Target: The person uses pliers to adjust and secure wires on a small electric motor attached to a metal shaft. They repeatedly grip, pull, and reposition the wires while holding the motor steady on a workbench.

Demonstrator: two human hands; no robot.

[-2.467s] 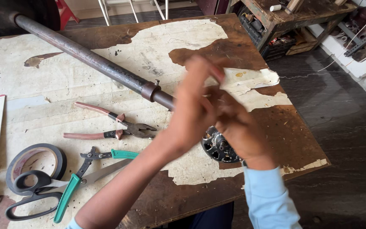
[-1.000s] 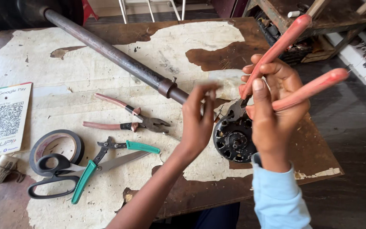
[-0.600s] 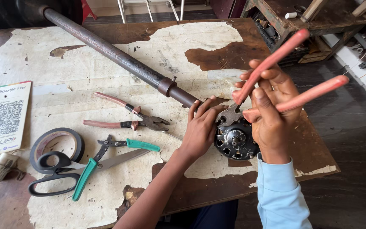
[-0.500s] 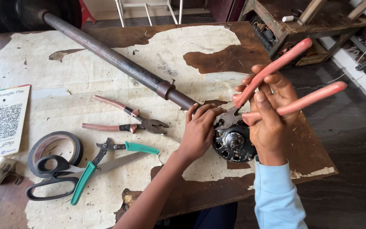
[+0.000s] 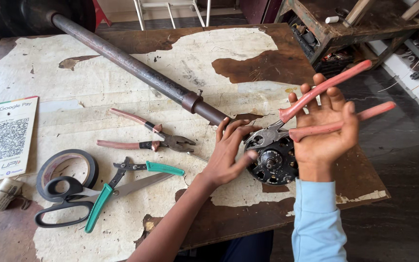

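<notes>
— Pink-handled pliers [image 5: 316, 109], big ones, sit in the right hand [image 5: 327, 127]; its fingers wrap around both handles, which stand apart. The steel nose points down at the round black motor part [image 5: 273, 164] on the peeling wooden table [image 5: 248, 53].

— And the left hand [image 5: 230, 151]?

— It rests against that motor part's left edge, fingers spread, thumb on the rim. It hides where the long rusty metal shaft [image 5: 136, 68] meets the part.

— Can you see what the nose bites?

— No, too small to tell. Well left lie smaller pink-handled pliers [image 5: 146, 137], a green-handled cutter [image 5: 144, 167], black scissors [image 5: 69, 204] over a black tape roll [image 5: 66, 172], and a printed card [image 5: 3, 140], cut off at the edge.
</notes>
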